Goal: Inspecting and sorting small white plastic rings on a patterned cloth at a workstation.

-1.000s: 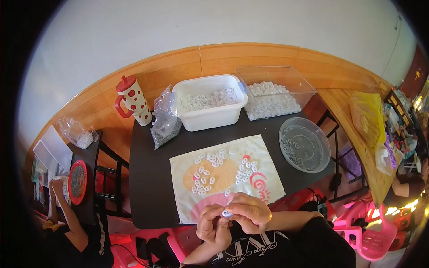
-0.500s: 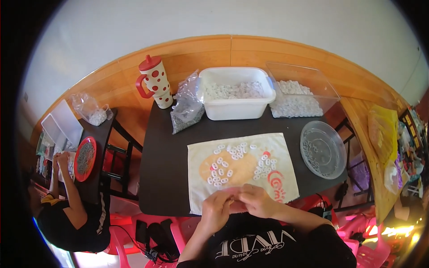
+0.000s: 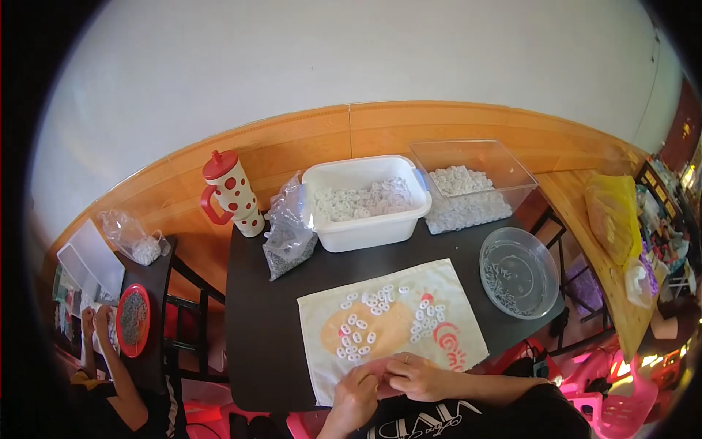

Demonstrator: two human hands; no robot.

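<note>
My left hand (image 3: 355,393) and my right hand (image 3: 414,377) are close together over the near edge of a pale printed towel (image 3: 462,311). Fingers on both hands are bent into a pinch. Whatever sits between the fingertips is too small or hidden to make out. Just beyond my hands, several small white oval pieces with holes (image 3: 355,338) lie scattered in loose groups on the towel. A pinkish patch shows between the hands; whether it is towel print or a separate thing is unclear.
Along the back stand a red-dotted tumbler (image 3: 235,196), a bag of small grey parts (image 3: 287,245), a white tub (image 3: 369,238) and a clear bin (image 3: 468,212) of white pieces. A round clear tray (image 3: 521,282) sits right. A co-worker's hands (image 3: 96,322) work at the left table.
The view has tipped upward, so the table sits lower in the picture. My hands stay together at the towel's near edge, with their fingers slightly shifted.
</note>
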